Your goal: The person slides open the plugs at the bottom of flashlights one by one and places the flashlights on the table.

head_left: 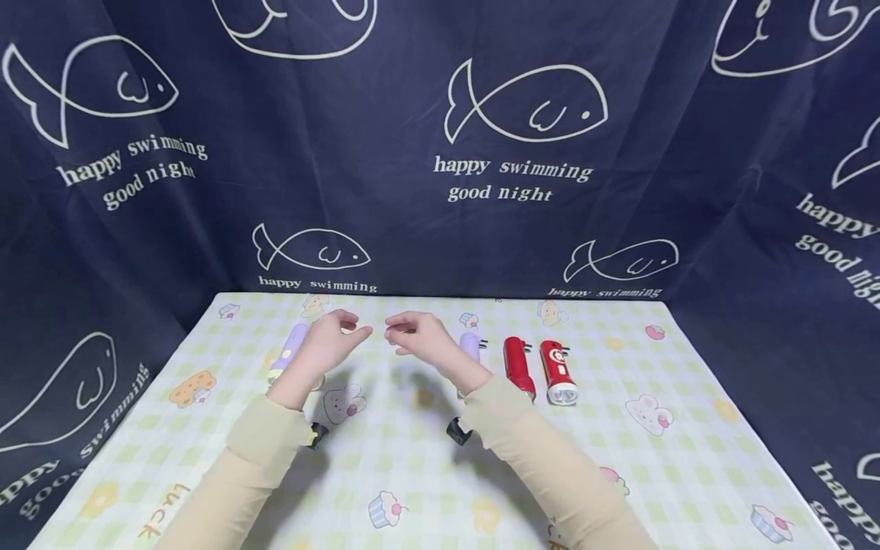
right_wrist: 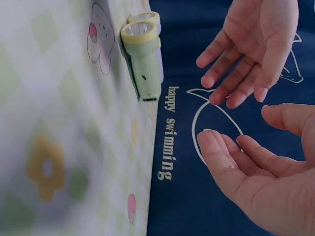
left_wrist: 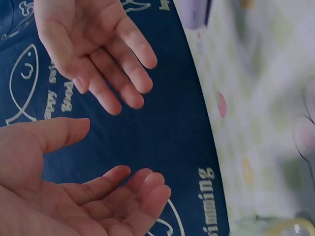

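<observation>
My left hand (head_left: 330, 344) and right hand (head_left: 426, 340) face each other above the table, a small gap apart. Both have loosely bent fingers and hold nothing; the left wrist view shows the left palm (left_wrist: 98, 201) and the right palm (left_wrist: 93, 29). Beside my left hand lies a purple flashlight (head_left: 294, 344). A green flashlight (right_wrist: 145, 71) shows in the right wrist view but is mostly hidden behind my left hand in the head view. Behind my right wrist, another purple flashlight (head_left: 470, 344) is partly covered. Farther right lie a red flashlight (head_left: 517, 363) and a red flashlight with a white emblem (head_left: 558, 370).
A pale checked cloth with cartoon prints covers the table (head_left: 385, 466). Dark blue curtains (head_left: 406, 229) with fish drawings stand behind and at both sides. Prongs stick out from several flashlights on the right.
</observation>
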`<state>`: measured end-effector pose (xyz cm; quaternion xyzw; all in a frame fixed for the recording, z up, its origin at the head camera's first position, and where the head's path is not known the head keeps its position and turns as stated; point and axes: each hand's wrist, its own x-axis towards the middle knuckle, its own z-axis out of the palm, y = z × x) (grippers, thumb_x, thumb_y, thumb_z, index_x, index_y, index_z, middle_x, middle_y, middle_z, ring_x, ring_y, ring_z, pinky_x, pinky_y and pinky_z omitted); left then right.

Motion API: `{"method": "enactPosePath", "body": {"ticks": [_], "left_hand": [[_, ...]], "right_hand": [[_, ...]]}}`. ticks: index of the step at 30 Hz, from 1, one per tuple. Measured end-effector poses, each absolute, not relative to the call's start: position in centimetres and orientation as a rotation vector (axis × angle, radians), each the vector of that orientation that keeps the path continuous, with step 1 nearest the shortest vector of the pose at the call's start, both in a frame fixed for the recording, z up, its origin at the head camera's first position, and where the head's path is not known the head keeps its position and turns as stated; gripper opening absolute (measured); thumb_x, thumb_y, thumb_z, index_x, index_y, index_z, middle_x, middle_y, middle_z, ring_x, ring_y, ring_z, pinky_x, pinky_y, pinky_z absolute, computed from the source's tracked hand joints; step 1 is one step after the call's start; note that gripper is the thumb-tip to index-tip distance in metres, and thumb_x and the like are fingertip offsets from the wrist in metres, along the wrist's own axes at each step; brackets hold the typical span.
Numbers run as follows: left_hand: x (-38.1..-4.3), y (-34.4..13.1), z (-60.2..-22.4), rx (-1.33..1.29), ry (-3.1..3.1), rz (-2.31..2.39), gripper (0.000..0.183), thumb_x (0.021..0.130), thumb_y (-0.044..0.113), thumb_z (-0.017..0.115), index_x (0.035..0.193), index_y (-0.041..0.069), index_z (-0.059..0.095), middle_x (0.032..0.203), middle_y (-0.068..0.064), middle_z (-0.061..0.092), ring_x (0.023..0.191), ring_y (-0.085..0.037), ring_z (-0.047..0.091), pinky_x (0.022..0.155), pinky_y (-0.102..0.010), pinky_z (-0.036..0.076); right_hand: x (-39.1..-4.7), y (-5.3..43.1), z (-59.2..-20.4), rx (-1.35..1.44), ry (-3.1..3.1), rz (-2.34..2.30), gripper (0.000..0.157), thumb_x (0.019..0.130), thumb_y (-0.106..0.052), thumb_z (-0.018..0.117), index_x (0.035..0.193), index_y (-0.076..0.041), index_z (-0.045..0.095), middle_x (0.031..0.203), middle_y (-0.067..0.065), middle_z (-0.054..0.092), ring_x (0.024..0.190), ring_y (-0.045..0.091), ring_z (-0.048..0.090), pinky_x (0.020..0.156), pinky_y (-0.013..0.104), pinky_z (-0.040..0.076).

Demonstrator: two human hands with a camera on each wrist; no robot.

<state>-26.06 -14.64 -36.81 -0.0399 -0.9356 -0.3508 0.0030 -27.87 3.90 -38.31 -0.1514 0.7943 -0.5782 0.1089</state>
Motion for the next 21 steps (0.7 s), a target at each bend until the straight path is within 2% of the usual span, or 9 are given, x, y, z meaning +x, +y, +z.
{"method": "enactPosePath", "body": {"ticks": [8, 16, 21], "left_hand": [[-26.0, -18.0, -37.9, 0.018, -2.949, -1.017, 0.056, 0.093, 0.036, 0.052, 0.126, -0.010, 0.049, 0.121, -0.028, 0.057, 0.113, -0.042, 0.053, 0.096, -0.050, 0.044], [-26.4, -20.2, -38.5, 0.139, -2.991, -0.974, 0.057, 0.094, 0.035, 0.049, 0.123, -0.014, 0.049, 0.119, -0.032, 0.056, 0.111, -0.045, 0.052, 0.097, -0.053, 0.043], [-26.7, -20.4, -38.9, 0.165, -3.039, -0.964, 0.060, 0.094, 0.035, 0.049, 0.124, -0.016, 0.047, 0.124, -0.035, 0.051, 0.115, -0.048, 0.049, 0.100, -0.054, 0.041]], "right_hand": [[-27.9, 1.5, -39.3, -0.415, 2.312, -1.735, 0.033, 0.088, -0.011, 0.063, 0.118, 0.002, 0.061, 0.107, 0.016, 0.067, 0.093, 0.023, 0.066, 0.073, 0.028, 0.058], [-27.7, -0.7, -40.7, -0.368, 2.271, -1.838, 0.032, 0.087, -0.009, 0.063, 0.117, 0.002, 0.061, 0.103, 0.014, 0.068, 0.093, 0.023, 0.066, 0.076, 0.036, 0.058], [-27.6, -1.7, -41.9, -0.316, 2.223, -1.865, 0.033, 0.087, -0.007, 0.061, 0.118, 0.003, 0.059, 0.101, 0.013, 0.069, 0.091, 0.020, 0.067, 0.079, 0.039, 0.057]]}}
